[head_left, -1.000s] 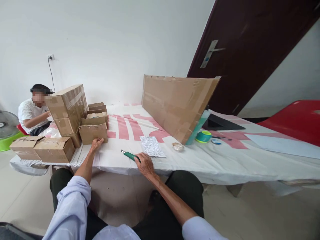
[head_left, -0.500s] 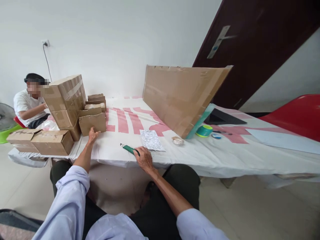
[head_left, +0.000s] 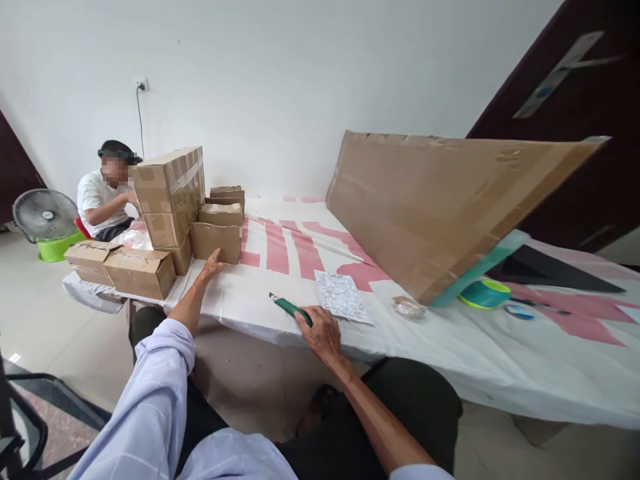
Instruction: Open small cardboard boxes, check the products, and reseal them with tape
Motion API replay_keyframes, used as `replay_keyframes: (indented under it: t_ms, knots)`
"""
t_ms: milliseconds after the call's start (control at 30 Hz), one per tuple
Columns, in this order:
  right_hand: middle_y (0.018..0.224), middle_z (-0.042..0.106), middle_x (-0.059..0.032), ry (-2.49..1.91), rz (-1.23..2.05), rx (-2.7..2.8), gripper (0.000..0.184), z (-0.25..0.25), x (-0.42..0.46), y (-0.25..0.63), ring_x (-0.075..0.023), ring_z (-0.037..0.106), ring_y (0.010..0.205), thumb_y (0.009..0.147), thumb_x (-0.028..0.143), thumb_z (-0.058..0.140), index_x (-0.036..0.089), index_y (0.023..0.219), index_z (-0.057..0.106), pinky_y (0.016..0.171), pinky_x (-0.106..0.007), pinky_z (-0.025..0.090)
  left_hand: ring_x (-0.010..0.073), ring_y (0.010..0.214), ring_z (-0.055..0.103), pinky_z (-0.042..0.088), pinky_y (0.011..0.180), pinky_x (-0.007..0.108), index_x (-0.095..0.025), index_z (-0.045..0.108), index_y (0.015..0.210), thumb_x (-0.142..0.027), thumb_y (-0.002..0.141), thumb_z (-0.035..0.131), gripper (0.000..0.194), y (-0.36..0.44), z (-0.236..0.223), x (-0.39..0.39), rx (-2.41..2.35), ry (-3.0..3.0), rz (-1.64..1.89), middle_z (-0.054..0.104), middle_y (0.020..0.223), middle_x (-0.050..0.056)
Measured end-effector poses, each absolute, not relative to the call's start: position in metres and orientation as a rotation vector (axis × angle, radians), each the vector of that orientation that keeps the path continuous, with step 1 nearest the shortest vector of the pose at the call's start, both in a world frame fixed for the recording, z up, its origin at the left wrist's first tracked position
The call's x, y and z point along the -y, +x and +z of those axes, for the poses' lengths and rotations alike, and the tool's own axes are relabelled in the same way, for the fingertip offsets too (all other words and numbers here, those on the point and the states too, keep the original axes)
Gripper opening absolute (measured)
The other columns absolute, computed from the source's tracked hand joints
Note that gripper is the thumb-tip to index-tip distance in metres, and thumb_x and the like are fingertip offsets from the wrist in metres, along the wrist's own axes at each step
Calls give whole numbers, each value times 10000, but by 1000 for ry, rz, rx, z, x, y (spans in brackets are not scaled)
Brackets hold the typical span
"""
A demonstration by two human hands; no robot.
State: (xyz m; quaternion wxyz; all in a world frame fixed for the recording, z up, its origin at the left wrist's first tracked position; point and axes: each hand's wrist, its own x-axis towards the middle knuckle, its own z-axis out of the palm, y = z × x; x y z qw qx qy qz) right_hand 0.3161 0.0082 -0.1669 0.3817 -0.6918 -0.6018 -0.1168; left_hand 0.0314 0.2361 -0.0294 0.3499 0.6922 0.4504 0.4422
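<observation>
My left hand (head_left: 214, 264) reaches out to the front of a small open-topped cardboard box (head_left: 217, 241), fingers stretched and spread against its lower face. Held in my right hand (head_left: 321, 331) is a green utility knife (head_left: 290, 308), its tip pointing left over the white table cover. Beside that hand lies a flat sheet with a grey and white pattern (head_left: 341, 297). Behind the box my left hand touches stand more small open cardboard boxes (head_left: 221, 213) in a row.
Taped cartons (head_left: 170, 193) are stacked at the left, with two low boxes (head_left: 140, 272) before them. A large cardboard panel (head_left: 440, 200) leans at the right, near tape rolls (head_left: 485, 292). Another person (head_left: 107, 200) sits beyond the stack, near a fan (head_left: 46, 215).
My view has swung left, so everything sits farther right in the picture and the fan shows whole. The left hand remains at the box, and the right hand still holds the utility knife.
</observation>
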Motion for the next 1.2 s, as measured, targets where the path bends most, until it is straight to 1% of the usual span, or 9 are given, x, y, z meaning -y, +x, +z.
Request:
replay_keyframes:
  t_ms: [167, 367, 433, 533, 600, 800, 1000, 1100, 1200]
  knots:
    - [1054, 730, -143, -1768, -339, 1566, 327, -170, -5, 318, -299, 599, 980, 982, 428, 535, 187, 1037, 749, 850, -396, 422, 378, 1356, 561, 448, 1174, 509, -161, 636, 1424, -264, 776, 865, 694, 18, -24, -199, -1207, 1960, 1128, 615, 1451, 192]
    - [1026, 730, -132, -1793, -325, 1567, 314, -169, -6, 318, -303, 600, 963, 968, 442, 552, 203, 1028, 746, 832, -394, 418, 365, 1475, 419, 305, 1273, 512, -192, 560, 1487, -276, 870, 746, 650, -61, 11, -130, -1359, 2109, 1329, 487, 1550, 176]
    - [1016, 733, -129, -1802, -305, 1560, 315, -168, -6, 318, -302, 602, 960, 966, 441, 554, 202, 1026, 751, 821, -393, 416, 396, 1500, 387, 322, 1251, 557, -216, 552, 1487, -343, 874, 759, 659, -96, 27, -118, -1723, 2200, 1376, 459, 1581, 177]
    - [1020, 741, -134, -1810, -276, 1557, 318, -168, -8, 318, -303, 605, 954, 956, 440, 570, 195, 1024, 762, 814, -390, 411, 499, 1562, 256, 344, 1185, 682, -215, 500, 1536, -456, 790, 851, 859, -136, 40, -115, -2166, 2171, 1091, 330, 1689, 221]
    - [1023, 743, -138, -1823, -266, 1557, 321, -168, -9, 318, -306, 604, 954, 951, 440, 577, 191, 1018, 767, 807, -389, 407, 510, 1583, 208, 362, 1164, 696, -218, 502, 1540, -463, 786, 849, 865, -151, 40, -118, -2264, 2147, 863, 323, 1698, 236]
    - [1034, 740, -137, -1834, -269, 1550, 322, -166, -9, 317, -299, 594, 951, 954, 442, 564, 193, 1001, 764, 804, -387, 398, 463, 1557, 287, 366, 1182, 621, -239, 597, 1458, -395, 841, 769, 660, -137, 21, -119, -2269, 2254, 867, 436, 1626, 207]
    - [1032, 732, -133, -1833, -285, 1537, 316, -165, -8, 315, -291, 587, 962, 961, 424, 569, 185, 1025, 765, 811, -384, 405, 520, 1527, 318, 314, 1186, 643, -207, 629, 1429, -377, 775, 852, 711, -59, -3, -77, -1910, 2461, 923, 461, 1606, 241]
    - [1013, 730, -129, -1822, -299, 1540, 327, -164, -7, 316, -283, 591, 956, 979, 427, 545, 185, 1014, 762, 819, -379, 409, 481, 1477, 416, 305, 1208, 621, -238, 611, 1447, -432, 793, 859, 725, -34, -6, -61, -1595, 2558, 1012, 500, 1587, 212]
    - [992, 727, -128, -1814, -307, 1552, 355, -163, -6, 316, -278, 591, 957, 997, 445, 517, 182, 1002, 757, 821, -368, 405, 424, 1482, 435, 333, 1212, 605, -260, 525, 1520, -519, 868, 781, 746, -46, 2, -71, -1568, 2369, 1287, 456, 1626, 184]
